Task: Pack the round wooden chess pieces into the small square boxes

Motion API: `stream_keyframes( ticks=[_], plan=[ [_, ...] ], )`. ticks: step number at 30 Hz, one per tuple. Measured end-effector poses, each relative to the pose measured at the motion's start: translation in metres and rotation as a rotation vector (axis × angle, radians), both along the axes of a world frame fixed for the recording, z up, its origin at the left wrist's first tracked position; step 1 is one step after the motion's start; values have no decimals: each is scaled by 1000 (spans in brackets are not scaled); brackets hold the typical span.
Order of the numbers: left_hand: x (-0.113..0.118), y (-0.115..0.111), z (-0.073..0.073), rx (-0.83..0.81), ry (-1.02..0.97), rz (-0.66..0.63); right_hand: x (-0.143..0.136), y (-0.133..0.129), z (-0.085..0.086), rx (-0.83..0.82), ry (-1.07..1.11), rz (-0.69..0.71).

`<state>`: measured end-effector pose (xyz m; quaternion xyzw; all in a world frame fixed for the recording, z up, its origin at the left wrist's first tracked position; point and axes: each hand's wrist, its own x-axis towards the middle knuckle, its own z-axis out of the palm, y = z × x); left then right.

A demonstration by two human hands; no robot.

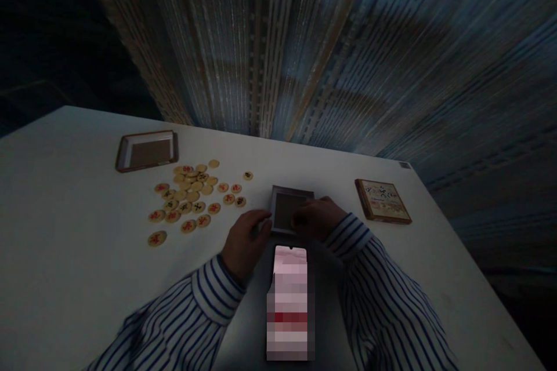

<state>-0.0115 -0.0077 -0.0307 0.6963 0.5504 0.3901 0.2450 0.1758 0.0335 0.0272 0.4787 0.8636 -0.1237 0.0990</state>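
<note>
A shallow grey-rimmed box tray [282, 213] with a dark brown bottom lies on the table in front of me. My left hand [246, 240] is closed at its left wall, thumb and fingers pinched together on the edge. Over the right side of the tray curls my right hand [321, 218], its fingers bent down around the wall and partly hiding the inside. To the left, several round Chinese chess pieces [195, 186] with red or black characters lie scattered, some overlapping. No piece shows in the visible part of the tray.
A phone [290, 258] with a lit screen lies nearest me, between my forearms. A second open tray [148, 152] stands at the back left. On the right rests a flat printed box [385, 202]. Behind the white table [331, 165] hangs a string curtain [270, 58].
</note>
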Motion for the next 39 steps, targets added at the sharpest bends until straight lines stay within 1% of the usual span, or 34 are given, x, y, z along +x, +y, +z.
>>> stream_keyframes(
  ticks=[7, 14, 22, 29, 39],
  plan=[
    [-1, 0, -1, 0, -3, -1, -1, 0, 5, -18, -32, 9],
    [-1, 0, -1, -15, 7, -5, 0, 1, 5, -24, -41, 0],
    [0, 0, -3, 19, 12, -6, 2, -1, 3, 3, 6, 13],
    [0, 0, -2, 19, 32, -4, -2, 0, 9, -40, -32, 11],
    [0, -1, -2, 20, 39, -10, -7, 2, 6, -44, -74, 27]
  ],
)
